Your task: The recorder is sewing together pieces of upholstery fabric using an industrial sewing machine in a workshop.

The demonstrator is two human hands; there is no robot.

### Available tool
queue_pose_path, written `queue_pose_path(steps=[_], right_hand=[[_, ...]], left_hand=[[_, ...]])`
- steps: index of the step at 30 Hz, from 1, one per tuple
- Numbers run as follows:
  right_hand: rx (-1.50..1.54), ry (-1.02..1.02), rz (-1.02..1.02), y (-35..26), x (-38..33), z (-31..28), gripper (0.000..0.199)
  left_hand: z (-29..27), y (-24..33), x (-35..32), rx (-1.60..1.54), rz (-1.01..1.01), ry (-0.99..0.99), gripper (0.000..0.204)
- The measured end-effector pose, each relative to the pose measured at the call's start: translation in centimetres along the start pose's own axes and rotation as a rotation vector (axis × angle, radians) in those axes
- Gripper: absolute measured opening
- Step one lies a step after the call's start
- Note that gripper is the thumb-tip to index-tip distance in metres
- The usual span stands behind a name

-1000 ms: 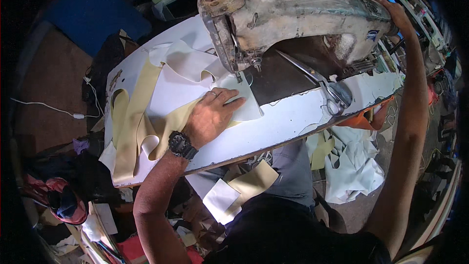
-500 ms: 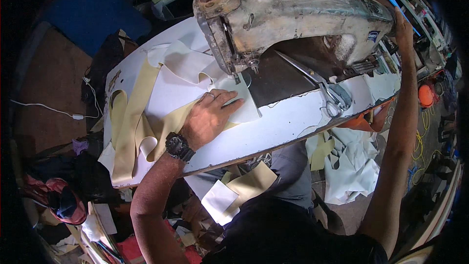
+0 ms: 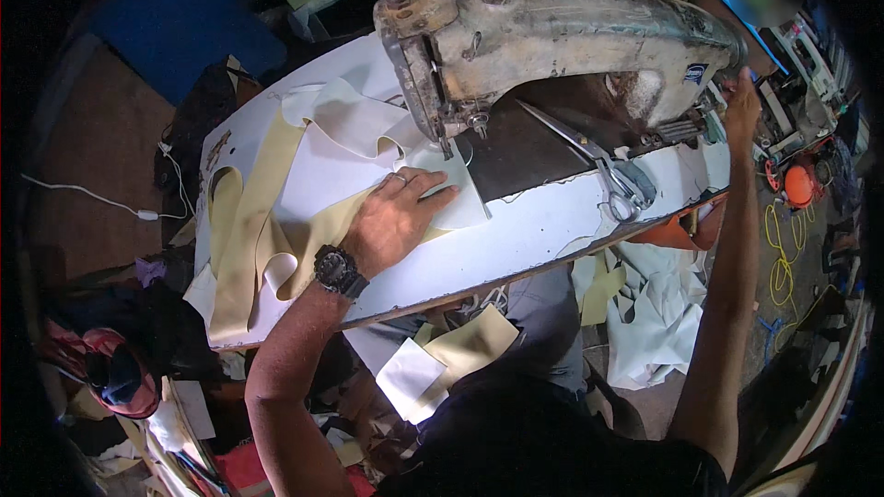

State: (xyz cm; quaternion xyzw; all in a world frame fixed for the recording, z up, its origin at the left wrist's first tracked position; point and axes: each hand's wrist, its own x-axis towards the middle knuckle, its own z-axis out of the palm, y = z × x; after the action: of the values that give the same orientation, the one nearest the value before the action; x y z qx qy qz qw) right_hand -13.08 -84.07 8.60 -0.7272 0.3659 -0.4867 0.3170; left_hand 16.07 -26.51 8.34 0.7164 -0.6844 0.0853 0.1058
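My left hand (image 3: 396, 221) lies open on a strip of white and cream sheet material (image 3: 258, 212), its fingers stretched out just in front of the presser foot (image 3: 447, 147). The strip's white end is under the foot; the rest loops and folds to the left. Above it stands a worn, stained sewing machine (image 3: 552, 28). At the machine's right end, my right hand (image 3: 741, 106) is raised just below the handwheel (image 3: 737, 46); its fingers are too small and unclear to show a grip. Scissors (image 3: 599, 161) lie on the dark machine bed, right of the needle.
The white tabletop (image 3: 479, 253) has a chipped front edge. Cream and white offcuts (image 3: 451, 359) rest on my lap. More white sheet material (image 3: 654, 331) is heaped below the table at right. A yellow cord (image 3: 778, 267) and an orange round object (image 3: 798, 186) lie farther right.
My right hand has moved down and slightly left at the handwheel end. My left hand and the strip stay in place. The view has shifted slightly.
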Motion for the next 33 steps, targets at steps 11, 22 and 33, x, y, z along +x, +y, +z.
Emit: queue_pose_path(steps=[11, 22, 33], right_hand=[[-0.296, -0.151, -0.441, -2.7, -11.4, 0.0, 0.032], [-0.55, -0.159, -0.583, -5.2, -16.8, 0.9, 0.042], [-0.51, -0.17, -0.595, -5.4, -16.8, 1.0, 0.045]], left_hand=[[0.5, 2.3, 0.3, -0.132, -0.134, 0.082, 0.038], [0.9, 2.8, -0.4, -0.336, -0.084, 0.235, 0.026], [-0.9, 4.9, -0.2, 0.039, 0.03, 0.05, 0.021]])
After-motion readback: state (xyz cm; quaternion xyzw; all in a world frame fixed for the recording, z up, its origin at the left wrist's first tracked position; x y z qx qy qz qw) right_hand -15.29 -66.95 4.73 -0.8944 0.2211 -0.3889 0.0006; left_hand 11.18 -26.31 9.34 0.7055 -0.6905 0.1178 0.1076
